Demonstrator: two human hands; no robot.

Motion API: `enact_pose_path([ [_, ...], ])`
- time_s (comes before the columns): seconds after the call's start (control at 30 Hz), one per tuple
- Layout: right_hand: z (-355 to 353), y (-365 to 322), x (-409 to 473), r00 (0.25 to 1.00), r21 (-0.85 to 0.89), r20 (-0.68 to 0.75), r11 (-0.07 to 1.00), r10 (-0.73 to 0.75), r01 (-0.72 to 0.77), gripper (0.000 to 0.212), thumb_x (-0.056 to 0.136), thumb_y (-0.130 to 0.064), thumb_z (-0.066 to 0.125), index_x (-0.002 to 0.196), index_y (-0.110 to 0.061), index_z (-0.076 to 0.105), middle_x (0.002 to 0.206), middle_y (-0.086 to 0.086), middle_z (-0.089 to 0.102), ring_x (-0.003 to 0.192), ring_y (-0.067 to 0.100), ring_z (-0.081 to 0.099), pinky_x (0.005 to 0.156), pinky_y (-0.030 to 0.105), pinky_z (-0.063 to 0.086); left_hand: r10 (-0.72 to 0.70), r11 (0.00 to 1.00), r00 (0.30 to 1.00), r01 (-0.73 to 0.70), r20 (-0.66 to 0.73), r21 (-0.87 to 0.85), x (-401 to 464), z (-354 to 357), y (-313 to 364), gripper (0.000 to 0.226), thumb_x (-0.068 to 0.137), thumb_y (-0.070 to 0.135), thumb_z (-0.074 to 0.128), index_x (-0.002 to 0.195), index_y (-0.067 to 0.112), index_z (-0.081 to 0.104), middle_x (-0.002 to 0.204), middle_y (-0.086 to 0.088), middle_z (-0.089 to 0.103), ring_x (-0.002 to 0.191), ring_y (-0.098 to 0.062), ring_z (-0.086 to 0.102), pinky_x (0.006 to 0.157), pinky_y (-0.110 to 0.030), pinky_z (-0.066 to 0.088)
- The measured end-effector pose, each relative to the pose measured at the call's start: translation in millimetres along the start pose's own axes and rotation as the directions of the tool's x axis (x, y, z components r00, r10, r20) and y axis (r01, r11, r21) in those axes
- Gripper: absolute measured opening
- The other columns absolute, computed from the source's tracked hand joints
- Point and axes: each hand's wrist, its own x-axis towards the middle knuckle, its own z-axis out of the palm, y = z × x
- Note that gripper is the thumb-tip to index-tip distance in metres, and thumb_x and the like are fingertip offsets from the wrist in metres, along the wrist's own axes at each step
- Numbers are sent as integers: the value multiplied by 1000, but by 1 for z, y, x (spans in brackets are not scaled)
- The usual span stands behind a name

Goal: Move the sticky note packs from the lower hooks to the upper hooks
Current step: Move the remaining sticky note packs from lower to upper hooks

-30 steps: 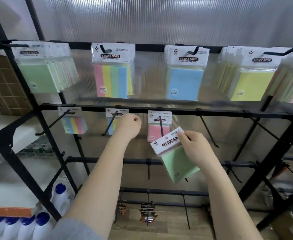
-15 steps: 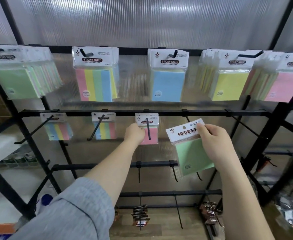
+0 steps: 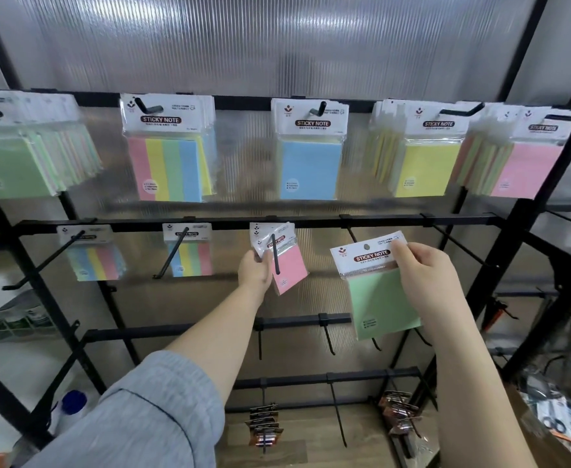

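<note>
While my right hand [image 3: 427,282] pinched the green pack [image 3: 378,285] by its header card, off any hook and in front of the rack [image 3: 395,220], my left hand [image 3: 255,273] gripped the pink pack [image 3: 289,268] at its left edge. That pack hung tilted on the third lower hook [image 3: 275,253], its header fanned out. On the upper hooks hung the blue pack [image 3: 311,150] and the yellow pack [image 3: 426,153].

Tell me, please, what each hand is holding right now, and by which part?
The right hand pinches the green pack by its white header card's right end, off any hook. The left hand grips the pink pack, tilted on its lower hook, at its left edge.
</note>
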Motion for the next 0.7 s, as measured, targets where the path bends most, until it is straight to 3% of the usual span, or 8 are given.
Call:
enact_pose_path([
  [0.2,-4,2,-4,1000,16,-1,1000,21,-21,43,96,-29,40,89,11,53,71,9,47,65,19,40,63,30,28,33,999,999,-33,-4,-7,-6,-2,0,32,103,23,31,81,6,47,67,0,44,62,-13,41,52,-22,28],
  [0.37,-7,2,-12,999,15,-15,999,32,-32,43,96,-30,40,90,9,56,73,9,49,66,20,42,62,30,29,48,997,992,-54,-117,-51,-15,-9,-5,38,100,25,33,64,13,36,60,0,36,58,-17,34,59,-28,30],
  [0.5,-9,1,-21,998,7,-38,999,44,-44,42,96,-28,40,90,12,53,72,10,46,65,19,39,59,30,26,116,993,985,-116,-129,8,-41,-17,-6,40,101,28,33,64,14,38,61,0,37,58,-16,35,63,-31,38],
  [0.7,-10,0,-41,995,23,-81,998,60,-58,42,97,-28,40,93,10,57,74,9,49,67,20,41,60,30,28,239,960,962,-214,-131,179,-87,-33,3,39,102,26,33,66,15,42,63,6,47,55,-5,40,46,-16,26],
])
